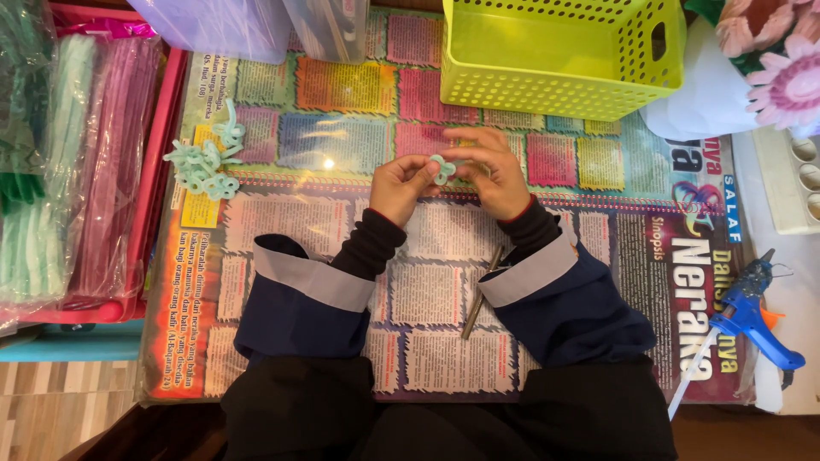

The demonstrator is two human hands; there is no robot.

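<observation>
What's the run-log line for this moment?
left hand: pinching pipe-cleaner loop | right hand: pinching same loop | finished loops: left on mat

You work under bright, even light that seems to fall from above and ahead of you. A small white glare spot sits on the glossy printed paper sheet covering the table [325, 162], just left of your hands. Shadows are soft and short; the darkest patch lies under your sleeves, nearer you than that spot. The clear plastic bags of chenille stems [77, 162], far left of it, shimmer with reflections. The view is sharp at centre, with edges slightly bowed and softer.
</observation>
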